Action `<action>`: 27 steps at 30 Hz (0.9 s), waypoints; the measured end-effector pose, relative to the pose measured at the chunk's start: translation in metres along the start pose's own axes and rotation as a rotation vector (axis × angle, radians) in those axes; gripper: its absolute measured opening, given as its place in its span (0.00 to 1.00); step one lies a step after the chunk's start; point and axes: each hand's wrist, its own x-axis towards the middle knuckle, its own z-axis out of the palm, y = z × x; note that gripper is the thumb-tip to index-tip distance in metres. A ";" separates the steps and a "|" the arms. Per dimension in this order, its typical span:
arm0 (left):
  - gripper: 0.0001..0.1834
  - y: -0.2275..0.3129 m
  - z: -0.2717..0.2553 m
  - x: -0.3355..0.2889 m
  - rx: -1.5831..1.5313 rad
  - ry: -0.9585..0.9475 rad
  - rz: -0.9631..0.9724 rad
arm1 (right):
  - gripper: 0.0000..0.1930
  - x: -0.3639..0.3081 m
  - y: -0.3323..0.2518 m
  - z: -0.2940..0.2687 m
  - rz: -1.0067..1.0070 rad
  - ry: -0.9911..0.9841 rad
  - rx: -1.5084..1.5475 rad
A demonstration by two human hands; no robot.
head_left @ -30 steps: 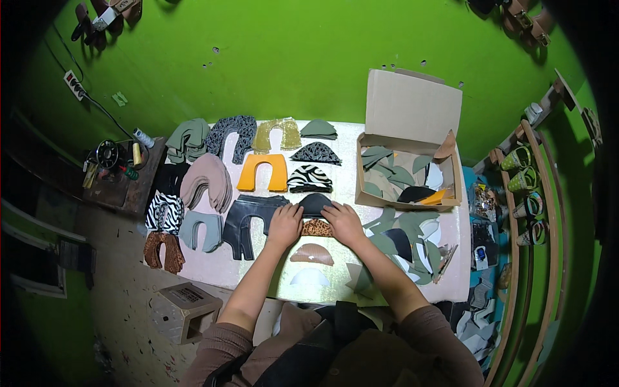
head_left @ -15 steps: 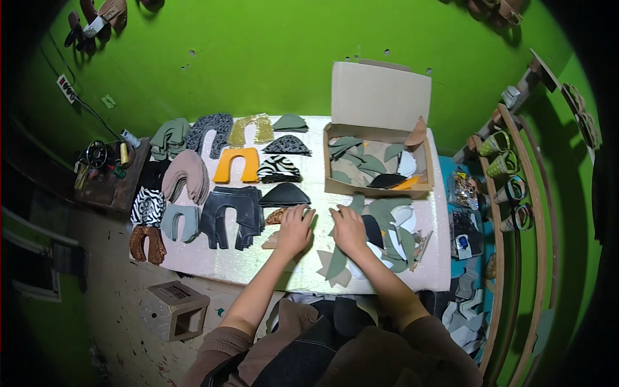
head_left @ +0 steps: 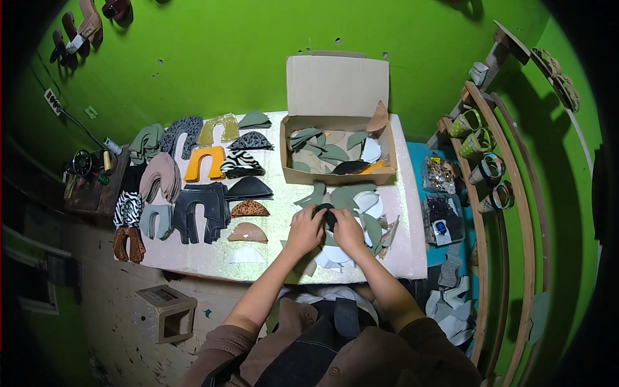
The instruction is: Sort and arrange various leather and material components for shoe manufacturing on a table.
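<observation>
As our left hand (head_left: 306, 231) and right hand (head_left: 348, 233) pinch a black piece (head_left: 330, 218) between them, we see a box (head_left: 338, 177) (lid (head_left: 338, 86) raised) near the table's (head_left: 187, 259) back right corner.

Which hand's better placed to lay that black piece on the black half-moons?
Probably your left hand: it's nearer the black half-moons than your right hand, though both touch the black piece.

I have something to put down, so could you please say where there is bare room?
The table has a bare strip along its right edge, beside the scrap pile, and a patch between the black U-shaped stack and the near edge. It is crowded with stacks at left, and at the pile around the left hand and right hand.
</observation>
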 end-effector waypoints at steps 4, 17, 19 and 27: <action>0.30 0.011 0.007 -0.006 -0.036 0.123 -0.028 | 0.16 -0.001 0.001 -0.025 -0.096 0.086 0.203; 0.21 -0.002 -0.037 -0.020 0.198 0.396 0.158 | 0.11 0.028 -0.019 -0.035 0.016 0.122 0.638; 0.21 -0.016 -0.045 -0.024 0.224 0.372 0.150 | 0.11 0.032 -0.022 -0.022 -0.097 0.127 0.495; 0.18 -0.091 -0.097 -0.035 0.324 0.360 0.129 | 0.15 0.048 -0.079 0.014 -0.510 0.106 -0.028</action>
